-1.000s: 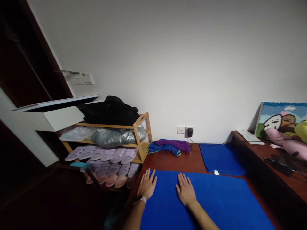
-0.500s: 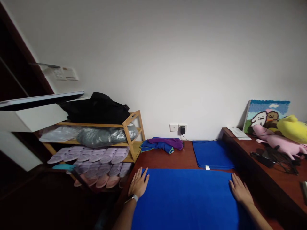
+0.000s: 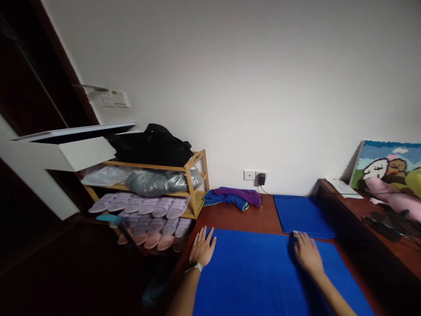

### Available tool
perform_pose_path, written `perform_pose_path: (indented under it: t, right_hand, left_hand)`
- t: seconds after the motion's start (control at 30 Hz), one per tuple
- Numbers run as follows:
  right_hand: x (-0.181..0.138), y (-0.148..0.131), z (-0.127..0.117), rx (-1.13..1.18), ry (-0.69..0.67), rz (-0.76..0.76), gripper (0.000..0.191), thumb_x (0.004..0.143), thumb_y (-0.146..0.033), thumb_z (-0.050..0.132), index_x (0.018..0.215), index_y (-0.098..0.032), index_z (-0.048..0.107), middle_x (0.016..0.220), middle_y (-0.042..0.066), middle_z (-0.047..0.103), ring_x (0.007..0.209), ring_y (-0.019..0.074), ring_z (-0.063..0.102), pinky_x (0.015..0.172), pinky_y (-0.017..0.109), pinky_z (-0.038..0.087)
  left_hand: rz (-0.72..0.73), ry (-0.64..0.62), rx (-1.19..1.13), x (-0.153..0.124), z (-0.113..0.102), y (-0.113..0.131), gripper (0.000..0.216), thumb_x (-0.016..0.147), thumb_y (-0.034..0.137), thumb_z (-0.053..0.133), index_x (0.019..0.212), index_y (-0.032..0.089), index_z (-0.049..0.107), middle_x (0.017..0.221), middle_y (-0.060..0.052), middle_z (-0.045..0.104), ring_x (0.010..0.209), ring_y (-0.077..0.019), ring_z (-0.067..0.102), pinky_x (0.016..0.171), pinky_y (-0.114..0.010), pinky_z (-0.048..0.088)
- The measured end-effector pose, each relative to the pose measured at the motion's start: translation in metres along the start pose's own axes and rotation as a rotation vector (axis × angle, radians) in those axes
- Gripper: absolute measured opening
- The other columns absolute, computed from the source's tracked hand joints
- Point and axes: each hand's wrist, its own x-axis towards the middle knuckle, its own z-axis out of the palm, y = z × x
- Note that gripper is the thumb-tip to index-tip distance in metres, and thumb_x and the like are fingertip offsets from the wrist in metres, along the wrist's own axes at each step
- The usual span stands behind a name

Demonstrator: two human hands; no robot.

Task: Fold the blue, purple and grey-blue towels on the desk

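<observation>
A blue towel (image 3: 253, 272) lies spread flat on the reddish-brown tabletop. My left hand (image 3: 202, 246) rests flat over its far left corner, fingers stretched out, with a watch on the wrist. Over the towel's far edge, right of the middle, is my right hand (image 3: 308, 253); its fingers look extended, slightly blurred, with nothing visible in them. Whether the right palm touches the cloth I cannot tell. Just beyond those fingertips is a folded blue towel (image 3: 304, 215), its white tag partly covered. Farther back lies a rumpled bundle of blue and purple cloths (image 3: 233, 197).
On the left stands a wooden shoe rack (image 3: 194, 184) with several slippers (image 3: 144, 205) and a black bag (image 3: 153, 147). A black plug (image 3: 262, 178) sits in the wall socket. The raised surface at right holds a pink plush toy (image 3: 394, 197) and a dog picture (image 3: 388, 164).
My right hand has moved left from the towel's far right corner along its far edge. The left hand stays on its corner. The view has shifted, so the scene appears farther right.
</observation>
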Motion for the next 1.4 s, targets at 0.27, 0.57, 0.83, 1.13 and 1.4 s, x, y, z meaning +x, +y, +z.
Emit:
perform_pose_path:
  t: [0.27,0.57,0.83,1.13,1.4]
  right_hand:
    - [0.004,-0.211,0.042,0.235,-0.237,-0.32,0.066,0.102,-0.047,0.021,0.16,-0.017,0.03,0.167,0.004,0.027,0.156,0.0208,0.019,0.128,0.042,0.012]
    - [-0.01,-0.009,0.038,0.038,-0.189,0.022,0.072,0.099,-0.055,0.019,0.161,-0.019,0.027,0.168,0.004,0.027,0.156,0.0236,0.018,0.127,0.046,0.014]
    - [-0.016,0.161,0.036,-0.061,-0.165,0.329,0.074,0.095,-0.051,0.018,0.161,-0.02,0.03,0.168,0.004,0.028,0.155,0.0242,0.022,0.125,0.048,0.019]
    - [-0.011,0.139,0.005,-0.126,-0.172,0.338,0.069,0.093,-0.042,0.023,0.152,-0.013,0.045,0.159,0.014,0.044,0.147,0.0295,0.039,0.122,0.054,0.026]
    - [0.001,-0.028,-0.008,-0.048,-0.117,-0.029,0.051,0.09,-0.028,0.039,0.132,-0.02,0.066,0.142,0.013,0.063,0.132,0.0288,0.055,0.117,0.043,0.032]
  left_hand:
    - [-0.003,0.002,-0.017,0.002,0.006,-0.004,0.057,0.104,0.047,0.036,0.156,0.025,0.042,0.166,-0.011,0.035,0.153,-0.0273,0.031,0.124,-0.046,0.028]
    - [0.004,0.018,-0.002,0.004,0.008,-0.003,0.057,0.103,0.047,0.037,0.155,0.025,0.043,0.165,-0.011,0.037,0.153,-0.0272,0.032,0.124,-0.047,0.028]
    - [-0.005,0.006,0.029,0.006,0.01,-0.005,0.058,0.103,0.048,0.036,0.156,0.025,0.042,0.165,-0.01,0.038,0.153,-0.0261,0.032,0.124,-0.045,0.027]
    - [0.0,0.002,0.008,0.004,0.004,-0.002,0.057,0.103,0.047,0.037,0.155,0.024,0.043,0.165,-0.011,0.037,0.152,-0.0269,0.033,0.123,-0.046,0.028]
    - [-0.011,-0.005,-0.027,0.003,0.003,-0.001,0.058,0.103,0.047,0.038,0.155,0.024,0.043,0.165,-0.01,0.036,0.153,-0.0276,0.032,0.124,-0.047,0.027]
